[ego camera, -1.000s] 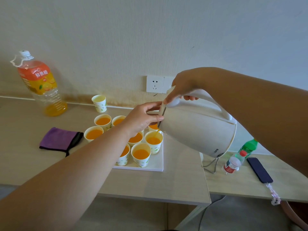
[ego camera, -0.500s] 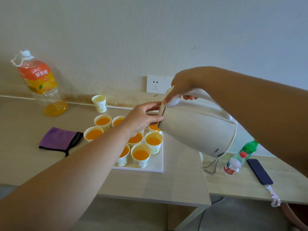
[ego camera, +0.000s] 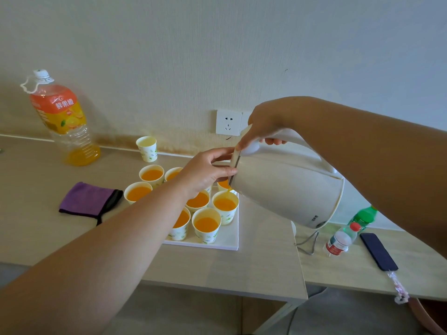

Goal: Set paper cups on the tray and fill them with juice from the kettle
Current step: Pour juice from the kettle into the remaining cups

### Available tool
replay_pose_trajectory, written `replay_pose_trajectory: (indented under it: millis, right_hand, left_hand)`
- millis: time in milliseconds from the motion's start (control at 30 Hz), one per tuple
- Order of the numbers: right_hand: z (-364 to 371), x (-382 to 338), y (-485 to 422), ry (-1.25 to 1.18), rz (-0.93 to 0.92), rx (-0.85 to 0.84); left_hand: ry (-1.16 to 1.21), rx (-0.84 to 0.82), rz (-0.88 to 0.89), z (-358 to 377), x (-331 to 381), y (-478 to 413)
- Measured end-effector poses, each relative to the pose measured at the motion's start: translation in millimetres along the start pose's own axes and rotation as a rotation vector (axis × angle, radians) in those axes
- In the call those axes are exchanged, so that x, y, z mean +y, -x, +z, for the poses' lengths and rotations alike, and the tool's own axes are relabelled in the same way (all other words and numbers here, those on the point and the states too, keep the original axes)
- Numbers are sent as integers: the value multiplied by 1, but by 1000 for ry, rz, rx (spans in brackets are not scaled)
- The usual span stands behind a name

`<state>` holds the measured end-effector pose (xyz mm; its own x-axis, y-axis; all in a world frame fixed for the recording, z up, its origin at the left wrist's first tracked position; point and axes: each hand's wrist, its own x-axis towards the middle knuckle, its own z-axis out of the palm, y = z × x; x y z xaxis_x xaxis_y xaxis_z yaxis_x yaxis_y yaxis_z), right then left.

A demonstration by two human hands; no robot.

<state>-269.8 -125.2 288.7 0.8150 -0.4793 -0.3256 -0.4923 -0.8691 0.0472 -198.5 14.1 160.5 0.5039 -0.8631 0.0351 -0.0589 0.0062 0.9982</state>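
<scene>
Filling step: right hand grips the tilted kettle by its handle, left hand pinches its lid edge, juice entering a near-full paper cup. Next, I'd say, tip back before it overflows.

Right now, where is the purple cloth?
In the head view, the purple cloth lies on the table, left of the tray and nearer the camera than the orange juice bottle.

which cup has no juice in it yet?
The lone paper cup by the wall, standing apart behind the group. Its inside looks pale, while the other cups show orange.
</scene>
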Motion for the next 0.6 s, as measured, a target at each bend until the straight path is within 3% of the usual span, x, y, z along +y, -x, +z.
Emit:
replay_pose_trajectory:
  millis: [600]
  right_hand:
    - [3, -5, -5, -25, -4, -11]
  left_hand:
    - [-12, 21, -30, -5, -4, 1]
